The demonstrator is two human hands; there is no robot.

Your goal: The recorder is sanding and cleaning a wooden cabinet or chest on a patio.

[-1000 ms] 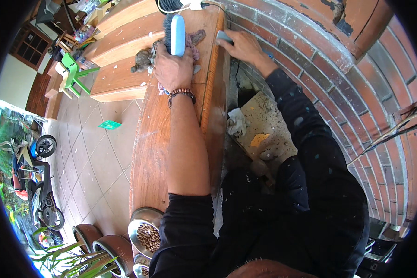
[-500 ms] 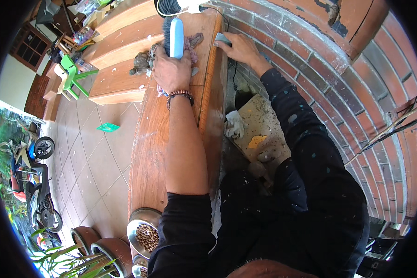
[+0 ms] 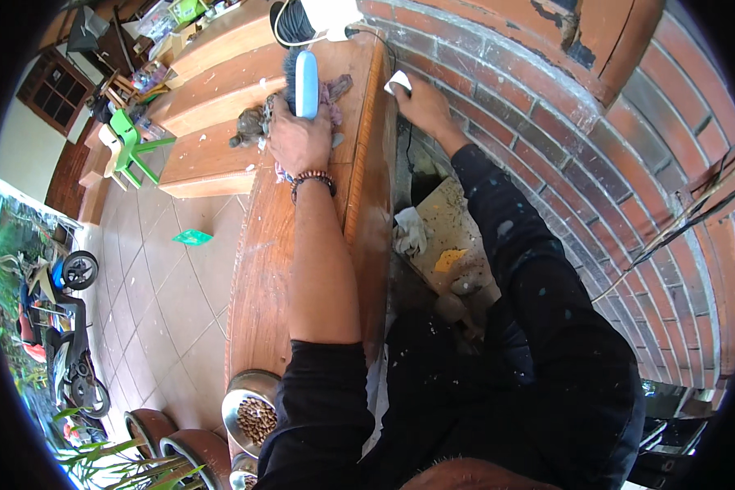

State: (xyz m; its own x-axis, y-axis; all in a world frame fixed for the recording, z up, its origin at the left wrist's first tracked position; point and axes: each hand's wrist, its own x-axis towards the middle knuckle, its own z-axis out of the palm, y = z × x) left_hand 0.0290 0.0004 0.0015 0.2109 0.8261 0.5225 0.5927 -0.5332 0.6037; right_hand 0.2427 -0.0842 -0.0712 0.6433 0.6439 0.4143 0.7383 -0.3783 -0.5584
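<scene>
On the wooden ledge, my left hand [image 3: 300, 140], with a beaded bracelet at its wrist, is closed around the lower end of a blue-backed brush [image 3: 306, 82] with dark bristles. A crumpled pinkish rag [image 3: 333, 94] lies beside and partly under the brush. Just left of this hand sits a small brown figurine-like lump [image 3: 248, 127]. My right hand [image 3: 425, 106] pinches a small flat piece [image 3: 397, 82], white on the visible face, possibly folded sandpaper. It is held beside the ledge's right edge, near the brick wall; whether it touches the wood cannot be made out.
A brick wall [image 3: 531, 139] curves along the right. A coiled black cable [image 3: 296, 23] lies at the far end. Below the ledge are a dirty board [image 3: 453, 220] and a white rag [image 3: 410, 231]. Nearer, a metal bowl of kibble [image 3: 253, 412] stands beside my left sleeve.
My right hand has shifted slightly right, away from the ledge edge, and the flat piece has turned from a grey to a white face. My left hand and brush stay put; the view has tilted slightly.
</scene>
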